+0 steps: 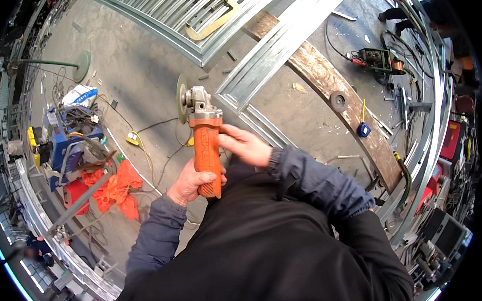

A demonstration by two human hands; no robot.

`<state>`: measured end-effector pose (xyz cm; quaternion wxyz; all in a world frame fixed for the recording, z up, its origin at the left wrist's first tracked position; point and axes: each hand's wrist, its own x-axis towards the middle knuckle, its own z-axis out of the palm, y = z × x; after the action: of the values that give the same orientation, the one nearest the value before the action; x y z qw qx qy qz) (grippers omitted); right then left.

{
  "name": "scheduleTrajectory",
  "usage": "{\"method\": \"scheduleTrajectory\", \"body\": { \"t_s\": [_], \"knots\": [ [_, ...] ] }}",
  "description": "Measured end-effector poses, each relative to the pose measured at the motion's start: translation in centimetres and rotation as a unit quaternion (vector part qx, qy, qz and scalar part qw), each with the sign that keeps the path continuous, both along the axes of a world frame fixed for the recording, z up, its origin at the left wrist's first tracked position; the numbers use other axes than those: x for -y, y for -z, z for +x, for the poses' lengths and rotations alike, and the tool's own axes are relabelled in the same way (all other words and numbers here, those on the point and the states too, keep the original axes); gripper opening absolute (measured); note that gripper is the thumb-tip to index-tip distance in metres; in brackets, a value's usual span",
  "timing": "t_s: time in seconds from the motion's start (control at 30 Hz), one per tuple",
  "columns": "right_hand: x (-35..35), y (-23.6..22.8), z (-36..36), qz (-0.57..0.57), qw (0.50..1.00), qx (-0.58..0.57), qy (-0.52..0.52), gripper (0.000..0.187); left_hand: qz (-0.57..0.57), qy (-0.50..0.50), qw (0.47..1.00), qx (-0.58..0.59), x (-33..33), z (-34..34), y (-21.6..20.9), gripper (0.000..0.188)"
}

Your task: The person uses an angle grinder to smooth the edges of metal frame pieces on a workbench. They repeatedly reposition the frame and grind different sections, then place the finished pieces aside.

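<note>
In my left hand point(187, 181) is an orange angle grinder point(206, 152), gripped round the lower end of its body with the thumb across the front. The grinder stands upright, its silver gear head at the top and its disc point(182, 99) facing left. My right hand point(247, 145) lies against the right side of the orange housing, fingers stretched toward it and fingertips touching. Part of those fingertips is hard to make out at the housing's edge.
Ahead lie galvanized metal frames point(268, 55) with a yellow hacksaw point(216, 23) on one. A brown plank point(333, 78) at right carries a grey disc point(338, 101) and a blue tape measure point(364, 129). At left are a blue machine point(67, 150), orange plastic point(119, 188) and floor cables.
</note>
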<state>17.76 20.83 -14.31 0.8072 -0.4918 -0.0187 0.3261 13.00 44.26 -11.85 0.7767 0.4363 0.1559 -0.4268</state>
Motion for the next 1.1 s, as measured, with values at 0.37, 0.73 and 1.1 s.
{"method": "scheduleTrajectory", "body": {
  "t_s": [0.37,0.73,1.1],
  "knots": [
    [35.0,18.8,-28.1,-0.442,0.884,-0.103,-0.11,0.08,0.051,-0.246,0.967,-0.027,0.0,-14.0,1.5,0.065],
    [36.1,18.8,-28.3,-0.413,0.901,-0.034,-0.126,0.089,0.04,-0.34,0.939,-0.018,2.8,-19.4,2.6,0.055],
    [37.3,21.0,-28.8,-0.341,0.929,-0.068,-0.124,0.084,0.024,-0.356,0.934,-0.036,6.3,-20.9,4.3,0.056]
  ]
}}
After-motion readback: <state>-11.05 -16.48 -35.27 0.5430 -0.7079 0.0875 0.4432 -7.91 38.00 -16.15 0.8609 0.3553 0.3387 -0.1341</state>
